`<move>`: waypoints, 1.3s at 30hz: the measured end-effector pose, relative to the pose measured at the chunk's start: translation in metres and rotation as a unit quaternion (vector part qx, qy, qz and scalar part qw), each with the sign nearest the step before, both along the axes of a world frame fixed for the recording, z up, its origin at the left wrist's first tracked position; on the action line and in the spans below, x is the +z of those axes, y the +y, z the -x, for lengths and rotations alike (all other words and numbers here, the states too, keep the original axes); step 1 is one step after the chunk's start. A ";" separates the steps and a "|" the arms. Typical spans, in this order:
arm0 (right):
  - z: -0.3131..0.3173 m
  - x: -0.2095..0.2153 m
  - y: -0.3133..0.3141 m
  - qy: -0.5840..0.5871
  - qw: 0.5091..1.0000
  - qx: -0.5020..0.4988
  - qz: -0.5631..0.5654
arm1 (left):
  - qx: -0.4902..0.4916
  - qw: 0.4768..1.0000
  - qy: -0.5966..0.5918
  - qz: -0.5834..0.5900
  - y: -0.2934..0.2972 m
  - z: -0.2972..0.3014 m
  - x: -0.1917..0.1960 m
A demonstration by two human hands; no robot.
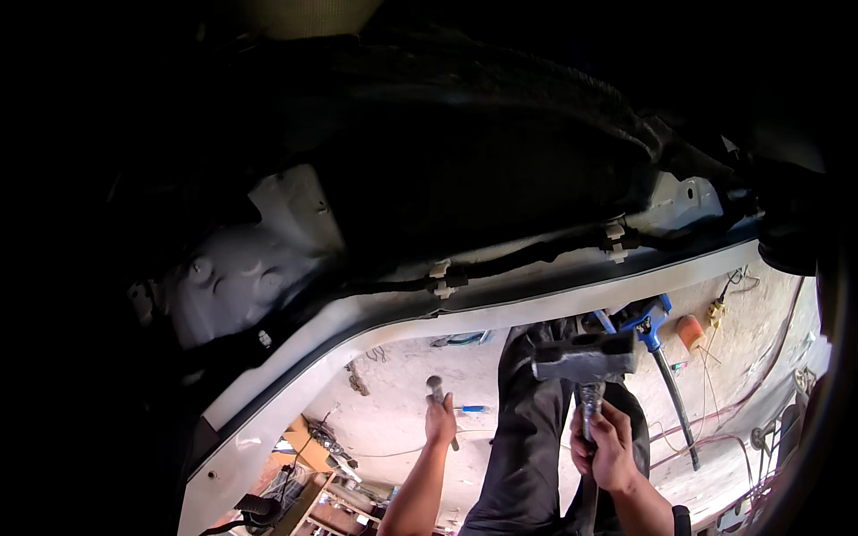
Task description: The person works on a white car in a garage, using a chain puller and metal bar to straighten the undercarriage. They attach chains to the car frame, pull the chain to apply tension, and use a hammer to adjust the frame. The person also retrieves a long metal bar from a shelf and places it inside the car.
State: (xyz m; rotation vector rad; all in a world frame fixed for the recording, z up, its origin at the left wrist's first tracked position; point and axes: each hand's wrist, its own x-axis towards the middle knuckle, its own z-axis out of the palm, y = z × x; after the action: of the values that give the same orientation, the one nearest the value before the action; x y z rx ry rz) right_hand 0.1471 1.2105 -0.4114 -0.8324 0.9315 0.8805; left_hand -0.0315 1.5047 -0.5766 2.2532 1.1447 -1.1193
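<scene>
okay, nearest up, a heavy hammer sits before the dark trousers, its handle running up the view, head crosswise, faces pointing left and right. the right hand is curled around that handle; a slackened grip could drop it on a leg. leftward, the left hand closes round a short metal tool, slightly tilted, over pale floor.

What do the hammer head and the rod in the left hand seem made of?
Hammer head: likely steel, dull grey with faint sheen along its side. Rod: probably metal too, from its smooth-looking grey end, but too small for certainty.
</scene>
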 end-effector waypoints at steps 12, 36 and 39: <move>-0.097 -0.021 0.168 -0.149 0.987 -0.042 -0.044 | 0.225 0.896 -0.118 0.365 -0.057 -0.155 0.226; -0.133 0.005 0.203 -0.190 0.929 0.301 -0.105 | 0.453 0.874 -0.104 0.144 -0.046 -0.274 0.256; -0.134 0.034 0.174 -0.147 0.966 0.208 -0.048 | 0.371 0.890 -0.115 0.238 -0.053 -0.273 0.265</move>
State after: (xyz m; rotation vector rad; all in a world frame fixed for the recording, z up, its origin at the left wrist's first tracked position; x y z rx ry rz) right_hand 0.2814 1.3841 -0.3777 -1.0614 0.4545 1.1172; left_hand 0.2418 1.4517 -0.3116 1.3319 1.2838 -0.6833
